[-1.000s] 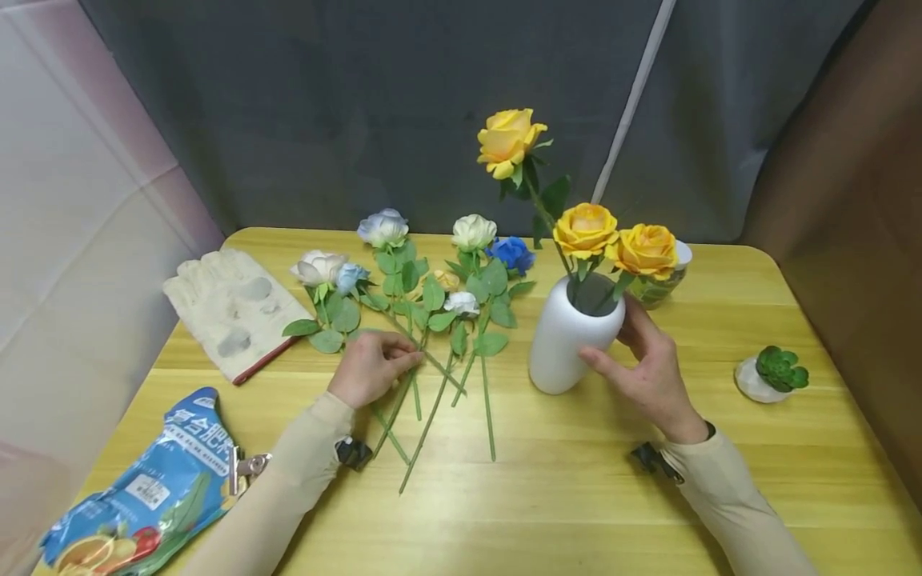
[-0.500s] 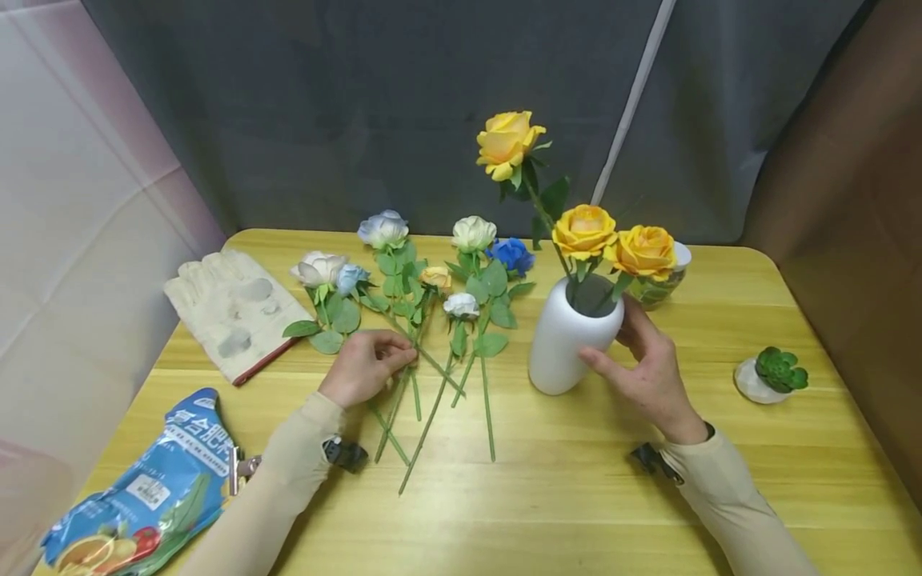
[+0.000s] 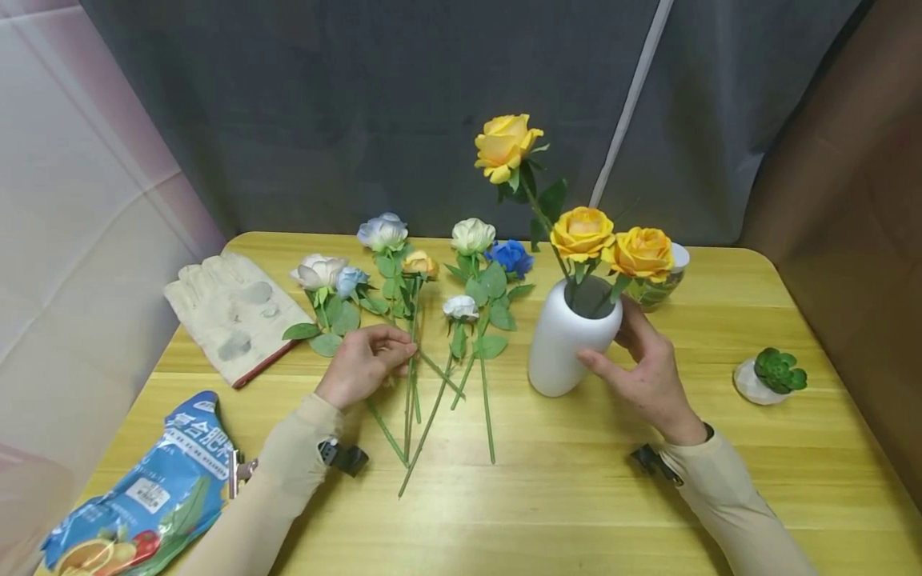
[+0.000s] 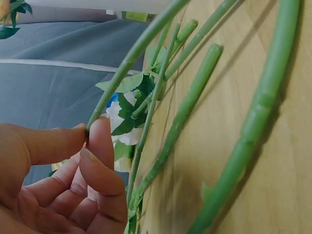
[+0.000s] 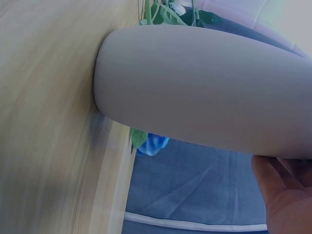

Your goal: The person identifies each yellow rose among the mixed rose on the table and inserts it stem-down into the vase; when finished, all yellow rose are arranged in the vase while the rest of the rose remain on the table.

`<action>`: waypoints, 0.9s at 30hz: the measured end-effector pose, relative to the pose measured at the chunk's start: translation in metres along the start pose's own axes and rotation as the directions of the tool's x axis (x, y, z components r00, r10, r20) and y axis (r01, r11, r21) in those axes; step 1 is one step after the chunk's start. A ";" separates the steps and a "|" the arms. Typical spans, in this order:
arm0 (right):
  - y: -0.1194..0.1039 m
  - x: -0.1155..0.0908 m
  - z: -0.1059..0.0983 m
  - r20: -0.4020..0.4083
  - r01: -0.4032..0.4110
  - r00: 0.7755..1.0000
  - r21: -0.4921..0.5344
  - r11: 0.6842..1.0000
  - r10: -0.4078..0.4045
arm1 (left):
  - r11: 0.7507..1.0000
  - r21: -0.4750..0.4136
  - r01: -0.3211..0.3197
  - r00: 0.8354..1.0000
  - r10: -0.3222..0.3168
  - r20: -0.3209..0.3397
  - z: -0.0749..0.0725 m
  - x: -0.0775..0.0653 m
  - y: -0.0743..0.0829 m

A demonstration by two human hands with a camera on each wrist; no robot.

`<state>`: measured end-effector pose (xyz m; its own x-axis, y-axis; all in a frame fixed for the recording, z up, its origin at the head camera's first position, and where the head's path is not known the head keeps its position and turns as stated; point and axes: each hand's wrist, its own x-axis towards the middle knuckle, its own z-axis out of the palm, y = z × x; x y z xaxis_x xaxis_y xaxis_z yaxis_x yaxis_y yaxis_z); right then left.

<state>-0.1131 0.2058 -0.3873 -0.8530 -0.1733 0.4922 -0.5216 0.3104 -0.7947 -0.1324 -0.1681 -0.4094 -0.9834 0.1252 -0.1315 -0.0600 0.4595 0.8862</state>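
Observation:
My left hand (image 3: 366,364) pinches the thin green stem (image 4: 130,57) of a small yellow-orange rose (image 3: 420,264) between thumb and fingertips, over the other stems. Around it lie artificial flowers: a lilac one (image 3: 383,232), a cream one (image 3: 473,236), a deep blue one (image 3: 510,258) and a small white one (image 3: 461,307). On the right, my right hand (image 3: 651,380) grips the upright white vase (image 3: 569,344), thumb in front and fingers round the far side. Three large yellow roses (image 3: 582,234) stand in the vase, one taller and leaning left.
A work glove (image 3: 234,316) lies at the left, with a blue printed bag (image 3: 154,488) and metal clip (image 3: 241,474) nearer me. A small potted succulent (image 3: 778,372) stands at the right. Behind the vase is a white-topped jar (image 3: 659,292), partly hidden.
The yellow-orange rose has come up out of the leaves and swung left, its stem now nearly in line with my view. My left hand shifted slightly left; the right still holds the vase.

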 end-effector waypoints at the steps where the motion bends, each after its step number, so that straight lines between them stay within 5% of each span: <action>1: 0.000 0.000 0.000 0.001 0.000 1.000 -0.001 1.000 0.000 | 1.000 -0.007 0.000 1.000 0.000 -0.002 0.000 0.000 0.001; 27: 0.000 0.001 0.000 0.007 0.013 1.000 0.013 1.000 -0.013 | 0.973 -0.205 -0.102 0.993 0.089 -0.072 0.015 -0.001 0.038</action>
<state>-0.1138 0.2055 -0.3869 -0.8463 -0.1841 0.4999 -0.5327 0.2956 -0.7930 -0.1315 -0.1379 -0.3822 -0.9946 0.1021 -0.0201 0.0066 0.2543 0.9671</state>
